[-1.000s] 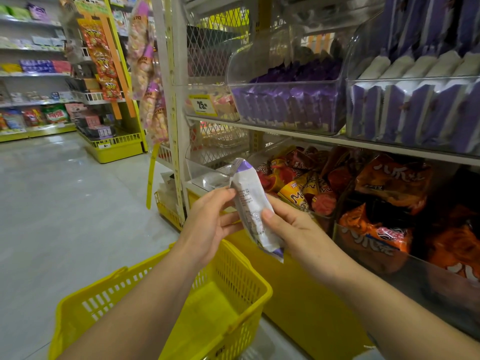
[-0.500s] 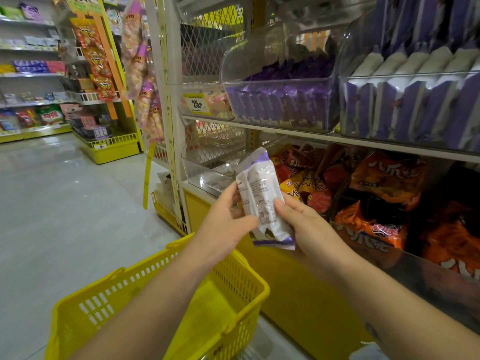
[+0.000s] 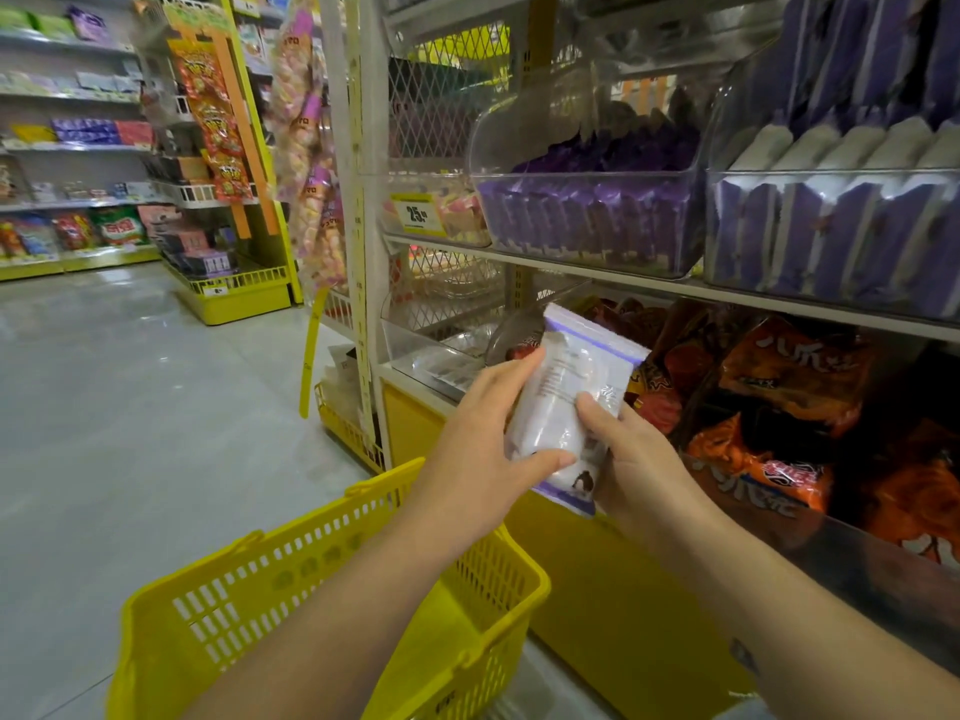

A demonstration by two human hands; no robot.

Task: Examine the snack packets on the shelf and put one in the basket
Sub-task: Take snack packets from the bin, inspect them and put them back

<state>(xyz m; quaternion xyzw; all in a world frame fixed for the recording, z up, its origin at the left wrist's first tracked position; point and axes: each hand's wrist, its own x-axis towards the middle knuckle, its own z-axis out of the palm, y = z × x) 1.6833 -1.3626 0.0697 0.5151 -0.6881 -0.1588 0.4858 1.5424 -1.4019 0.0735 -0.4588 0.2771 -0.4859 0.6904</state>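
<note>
I hold a white snack packet with purple edges (image 3: 563, 392) upright in front of the lower shelf, its printed back toward me. My left hand (image 3: 483, 449) grips its left side, thumb across the lower front. My right hand (image 3: 631, 459) grips its right side, thumb on the front. The yellow basket (image 3: 218, 605) hangs below my left forearm, under and to the left of the packet. More purple and white packets (image 3: 831, 220) fill clear bins on the upper shelf.
Orange snack bags (image 3: 789, 376) crowd the lower shelf at right behind a clear front panel. A white shelf post (image 3: 358, 200) stands left of the bins, with hanging snack strips (image 3: 306, 148) beside it. An open aisle floor (image 3: 114, 387) stretches left toward other shelves.
The packet has turned from edge-on to flat facing me and risen a little. Both hands shifted with it, the left thumb now lying across its lower front.
</note>
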